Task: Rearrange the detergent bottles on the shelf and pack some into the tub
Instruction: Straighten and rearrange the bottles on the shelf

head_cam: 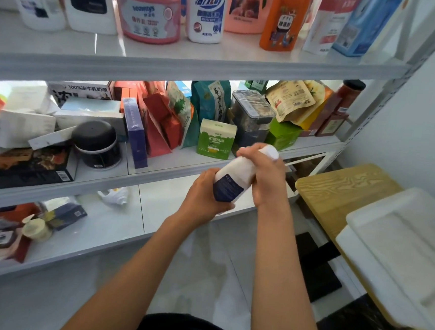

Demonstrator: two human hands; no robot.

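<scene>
I hold a white detergent bottle (236,176) with a dark blue label, tilted in front of the middle shelf. My left hand (204,192) grips its lower end and my right hand (264,173) wraps its upper part near the cap. On the top shelf (167,55) stand several detergent containers: a pink tub-shaped jar (147,10), a white bottle with blue print (206,12), an orange bottle (285,20) and a blue pack (362,25). A white tub (398,244) sits at the right on a wooden table (343,189).
The middle shelf holds boxes, pouches, a black jar (97,143), a green box (215,139) and a clear container (250,115). The bottom shelf (119,225) carries a few packages at the left. A white shelf post (385,99) stands at the right.
</scene>
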